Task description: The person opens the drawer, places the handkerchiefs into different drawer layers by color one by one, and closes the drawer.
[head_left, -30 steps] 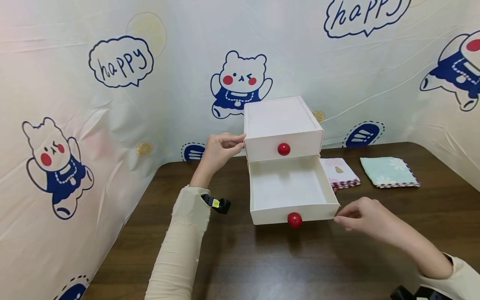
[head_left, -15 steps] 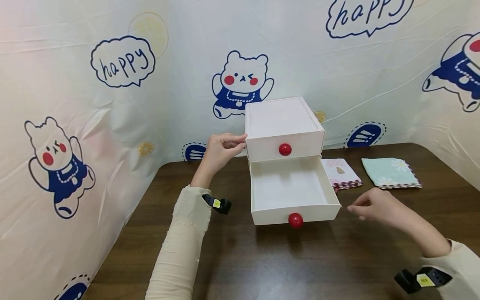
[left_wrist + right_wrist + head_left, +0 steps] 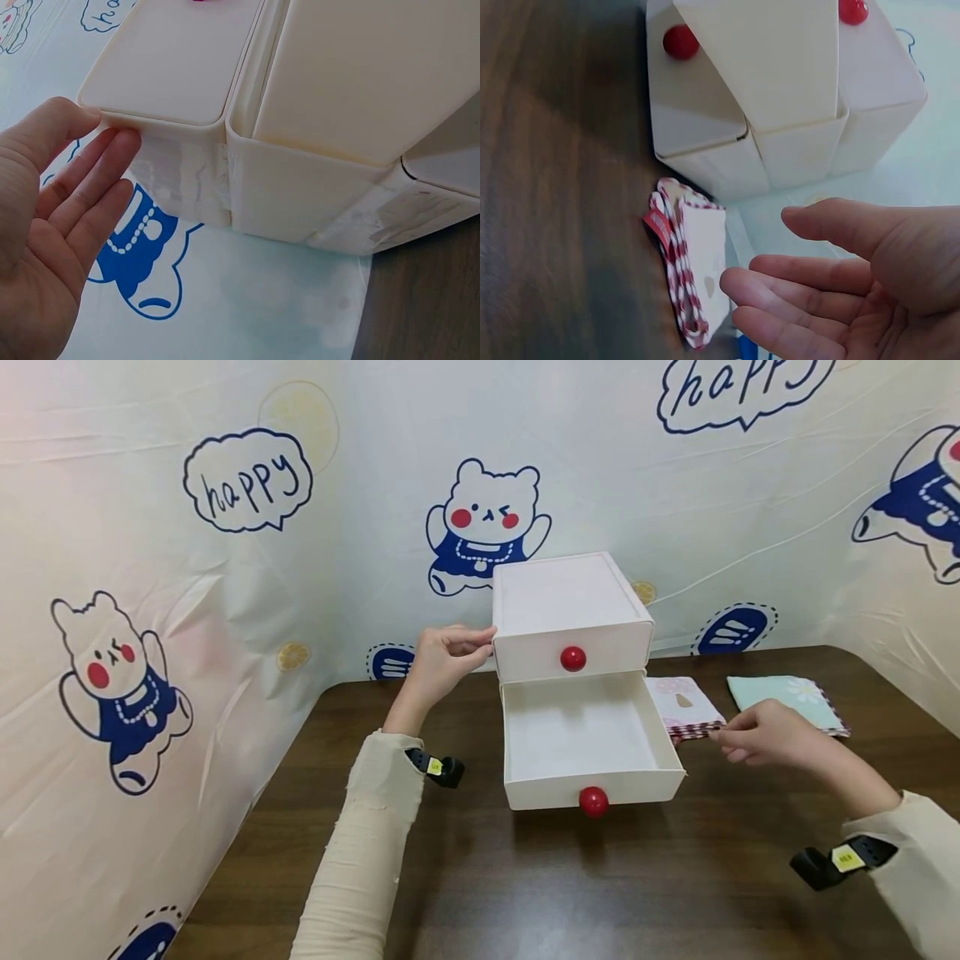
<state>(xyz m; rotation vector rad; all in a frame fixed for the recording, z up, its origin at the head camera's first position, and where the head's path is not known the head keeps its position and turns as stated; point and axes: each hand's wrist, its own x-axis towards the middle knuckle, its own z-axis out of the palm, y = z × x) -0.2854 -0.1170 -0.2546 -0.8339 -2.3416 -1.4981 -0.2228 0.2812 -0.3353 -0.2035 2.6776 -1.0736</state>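
Left hand point(image 3: 442, 664): at the left near edge of the white cabinet point(image 3: 570, 589), fingertips resting against it beside the top drawer point(image 3: 528, 657); thumb and fingers slightly apart, wrapped round nothing (pressure cannot be told).
Cabinet: upright on the brown table point(image 3: 480, 877), top and bottom drawers pushed in.
Middle drawer point(image 3: 637, 787): pulled out toward the near side, white interior exposed, red knob point(image 3: 594, 802) at its front.
Pink cloth point(image 3: 678, 702): folded, flat on the table just right of the cabinet, partly hidden by the drawer; checked edge toward the near side.
Right hand point(image 3: 768, 732): beside the pink cloth's near right corner, thumb and fingers apart, holding nothing (contact cannot be confirmed).
Green cloth point(image 3: 761, 691): folded, farther right, partly covered from sight by the right hand.
Step in hand: judged a reach for the pink cloth, left hand steadying the cabinet.
Next move: appears to call for closing thumb and fingers on the checked edge, taking all layers together (a shallow pinch could unfold it).
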